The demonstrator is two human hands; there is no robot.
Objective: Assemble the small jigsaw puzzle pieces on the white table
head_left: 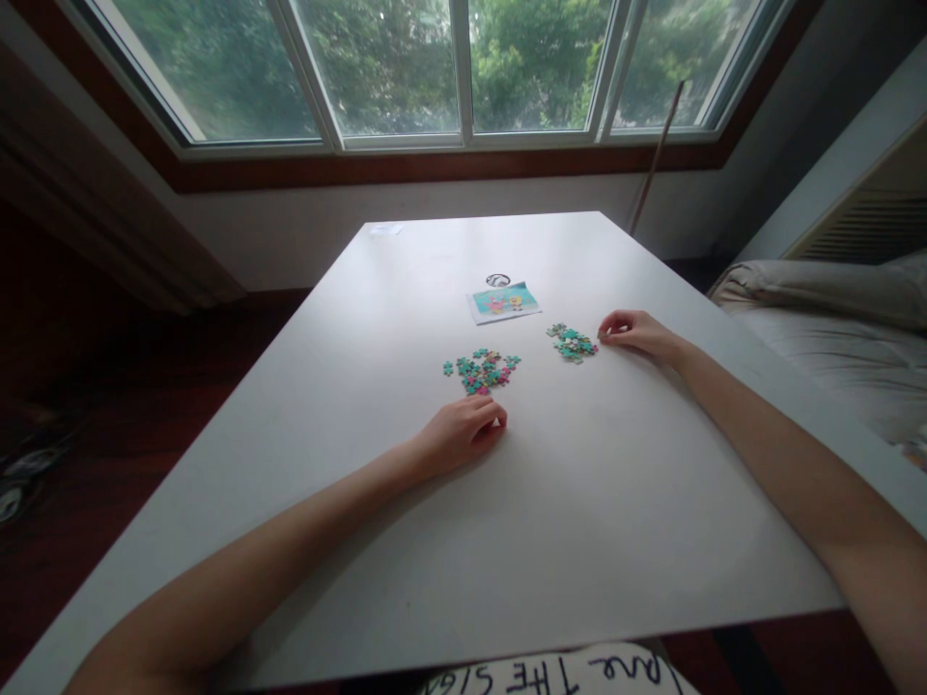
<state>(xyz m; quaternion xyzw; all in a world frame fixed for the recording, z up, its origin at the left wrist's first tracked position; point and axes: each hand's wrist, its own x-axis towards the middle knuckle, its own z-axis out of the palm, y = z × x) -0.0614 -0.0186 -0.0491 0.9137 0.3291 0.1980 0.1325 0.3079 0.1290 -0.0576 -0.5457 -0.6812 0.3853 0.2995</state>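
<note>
My left hand [467,430] rests on the white table [435,550], fingers curled and closed, just in front of a loose pile of jigsaw pieces [481,373]. Whatever its fingertips may hold is hidden. At the right edge of a second, smaller heap of jigsaw pieces [572,344], my right hand [635,333] pinches thumb and forefinger together on what looks like a small jigsaw piece [603,337]. Both piles are mostly green, with pink and yellow bits. Behind them lies a picture sheet [505,303] with pink and yellow figures on a teal ground.
A dark ring-shaped item [498,280] lies beyond the sheet. A pale slip [385,230] is at the far left table corner. Behind the table, a stick [658,159] leans by the window. A cushioned seat [818,328] stands to the right.
</note>
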